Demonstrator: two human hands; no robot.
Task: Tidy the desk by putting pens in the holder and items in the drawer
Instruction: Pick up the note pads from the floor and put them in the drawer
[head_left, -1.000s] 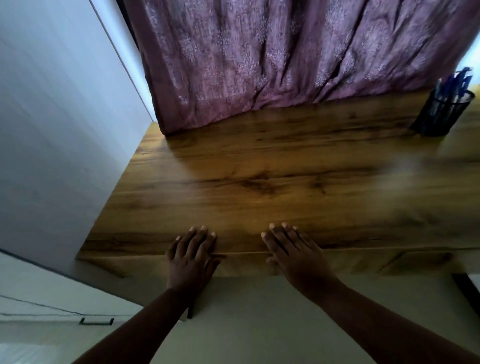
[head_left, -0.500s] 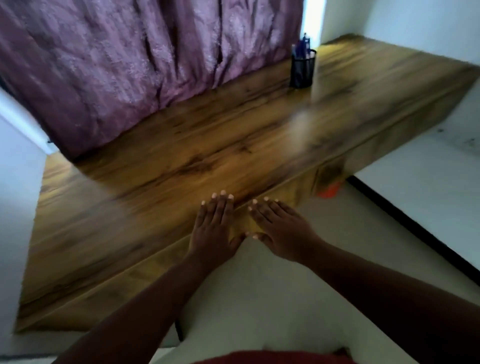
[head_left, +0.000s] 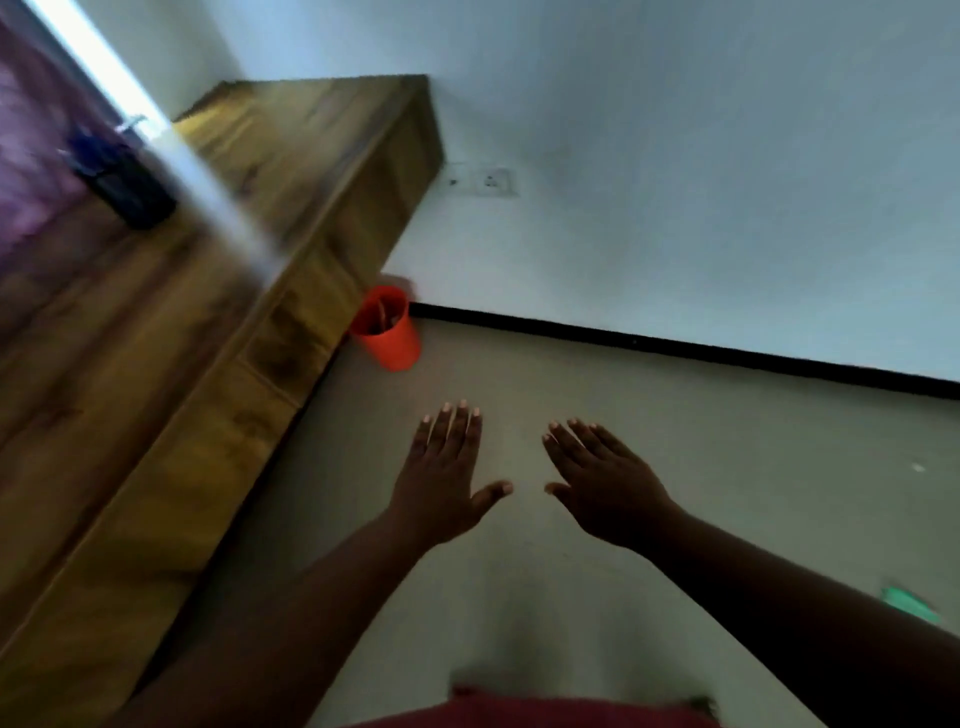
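A: Where are the hands?
B: The left hand (head_left: 441, 478) and right hand (head_left: 605, 480) are spread flat, empty, above the floor (head_left: 727, 467), right of the table (head_left: 156, 389).
A: And the holder?
B: The black holder (head_left: 127, 189) stands far left on the table, blurred; an orange bin (head_left: 388, 338) sits beside it.

We see the black mesh pen holder (head_left: 132, 195) on the wooden tabletop (head_left: 156, 322), left; the orange plastic bin (head_left: 387, 330) stands on the floor beside it.

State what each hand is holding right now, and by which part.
Nothing is held. The left hand and the right hand are both open, fingers spread, palms down over the floor, beside the desk.
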